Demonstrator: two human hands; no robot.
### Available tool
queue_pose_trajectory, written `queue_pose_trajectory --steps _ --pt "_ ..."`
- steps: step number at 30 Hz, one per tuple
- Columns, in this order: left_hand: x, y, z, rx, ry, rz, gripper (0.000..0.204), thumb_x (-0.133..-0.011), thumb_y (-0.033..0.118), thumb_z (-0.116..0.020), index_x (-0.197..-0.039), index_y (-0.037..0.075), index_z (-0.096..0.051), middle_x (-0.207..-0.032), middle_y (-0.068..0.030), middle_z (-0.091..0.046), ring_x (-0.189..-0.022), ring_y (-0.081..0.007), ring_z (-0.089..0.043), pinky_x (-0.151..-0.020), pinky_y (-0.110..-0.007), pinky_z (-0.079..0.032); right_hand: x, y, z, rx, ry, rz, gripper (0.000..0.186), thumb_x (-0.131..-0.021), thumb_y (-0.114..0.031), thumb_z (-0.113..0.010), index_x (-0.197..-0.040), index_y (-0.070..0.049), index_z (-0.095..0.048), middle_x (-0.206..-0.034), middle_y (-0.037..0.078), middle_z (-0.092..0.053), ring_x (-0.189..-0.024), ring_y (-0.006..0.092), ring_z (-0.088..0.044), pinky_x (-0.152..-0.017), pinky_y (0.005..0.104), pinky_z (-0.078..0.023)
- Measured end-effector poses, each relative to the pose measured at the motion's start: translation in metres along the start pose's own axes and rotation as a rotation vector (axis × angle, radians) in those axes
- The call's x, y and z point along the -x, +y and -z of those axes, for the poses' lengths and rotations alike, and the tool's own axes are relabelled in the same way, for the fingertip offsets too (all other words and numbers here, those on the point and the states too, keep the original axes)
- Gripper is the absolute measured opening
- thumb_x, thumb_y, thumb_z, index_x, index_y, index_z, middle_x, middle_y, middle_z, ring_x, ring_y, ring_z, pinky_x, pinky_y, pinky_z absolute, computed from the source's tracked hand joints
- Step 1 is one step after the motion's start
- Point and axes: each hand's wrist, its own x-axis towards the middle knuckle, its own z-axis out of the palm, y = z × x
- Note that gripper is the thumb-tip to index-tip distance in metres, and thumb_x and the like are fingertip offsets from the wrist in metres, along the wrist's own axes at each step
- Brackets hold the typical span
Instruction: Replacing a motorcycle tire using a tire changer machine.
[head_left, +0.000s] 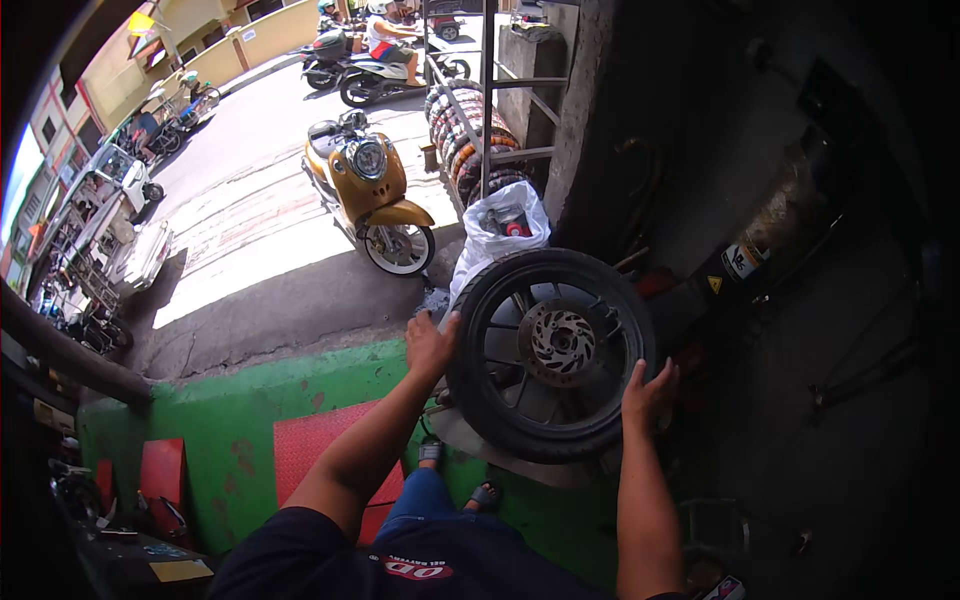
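A motorcycle wheel with a black tyre (483, 415) lies nearly flat in front of me, its spoked rim and slotted brake disc (540, 350) facing up. My left hand (430, 347) is at the tyre's left side, thumb by the tread and fingers apart from it, slightly bent. At the right side is my right hand (648, 397), its thumb along the tyre's edge and its fingers spread outward. Neither hand is visibly wrapped round the tyre. What supports the wheel underneath is mostly hidden.
A white plastic bag (480, 250) with containers stands behind the wheel. Beyond it are stacked tyres (470, 140) by a metal rack (487, 90). A yellow scooter (370, 185) is parked outside. A dark machine arm (735, 270) is at right; a red plate (320, 450) lies on the green floor.
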Motion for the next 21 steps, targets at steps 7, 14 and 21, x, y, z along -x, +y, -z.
queue_pose_trajectory --steps 7,14,21 --pt "-0.032 0.021 -0.039 -0.154 -0.210 -0.021 0.060 -0.102 0.056 -0.041 -0.121 0.001 -0.055 -0.126 -0.0232 -0.058 -0.123 -0.0421 -0.053 -0.099 -0.053 -0.046 -0.015 0.031 -0.010 -0.015 -0.470 -0.457 0.077 -0.102 -0.056 -0.042 -0.145 0.007 -0.041 -0.145 0.032 -0.048 -0.134 0.0467 -0.047 -0.111 0.0497 -0.037" --pt "-0.036 0.012 -0.041 -0.013 -0.235 -0.072 0.058 -0.104 0.053 -0.039 -0.127 0.001 -0.053 -0.128 -0.0250 -0.057 -0.122 -0.0428 -0.054 -0.101 -0.052 -0.044 -0.002 0.035 -0.023 0.038 -0.121 -0.210 0.059 -0.105 -0.046 -0.039 -0.126 0.005 -0.060 -0.127 0.029 -0.061 -0.119 0.0458 -0.056 -0.105 0.0519 -0.042" --pt "-0.033 0.003 -0.045 0.102 -0.266 -0.053 0.065 -0.105 0.052 -0.037 -0.140 -0.001 -0.046 -0.136 -0.0273 -0.055 -0.128 -0.0434 -0.050 -0.108 -0.049 -0.038 -0.003 0.061 -0.039 -0.284 -0.248 -0.395 0.066 -0.105 -0.052 -0.039 -0.129 0.007 -0.058 -0.128 0.029 -0.061 -0.121 0.0453 -0.057 -0.103 0.0484 -0.043"
